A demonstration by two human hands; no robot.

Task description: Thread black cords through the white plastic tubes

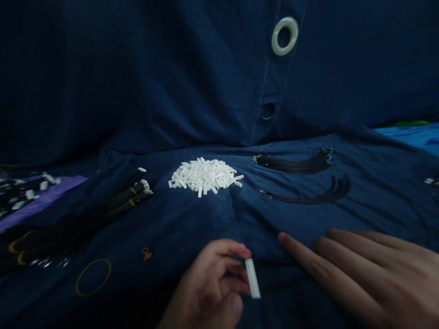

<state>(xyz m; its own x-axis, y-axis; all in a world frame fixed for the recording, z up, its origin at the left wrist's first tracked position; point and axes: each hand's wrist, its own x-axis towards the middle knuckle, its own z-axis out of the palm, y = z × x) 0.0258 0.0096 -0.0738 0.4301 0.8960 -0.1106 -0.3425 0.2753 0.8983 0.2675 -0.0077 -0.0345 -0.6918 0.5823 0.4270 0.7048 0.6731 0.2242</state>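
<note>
My left hand point(214, 288), at the bottom middle, has curled fingers with a slim white plastic connector housing point(253, 278) at their tips. The housing stands tilted, its top end against the index fingertip. To the right, my right hand point(373, 274) is stretched out over the cloth, index finger extended and nothing visible in it; it is slightly blurred and its thumb is hidden. Beyond both hands lies a heap of similar white connector housings point(206, 175). Thin black wires with shiny metal ends lie at the right in a larger bundle point(295, 163) and a smaller bundle point(305, 199).
Dark blue cloth point(240, 214) covers the surface and rises behind, with a pale ring point(284, 36) on it. On the left are black wire bundles point(92, 210) with yellow bands, a purple sheet point(48, 201), a loose yellow rubber band point(93, 277) and a small orange band point(147, 254).
</note>
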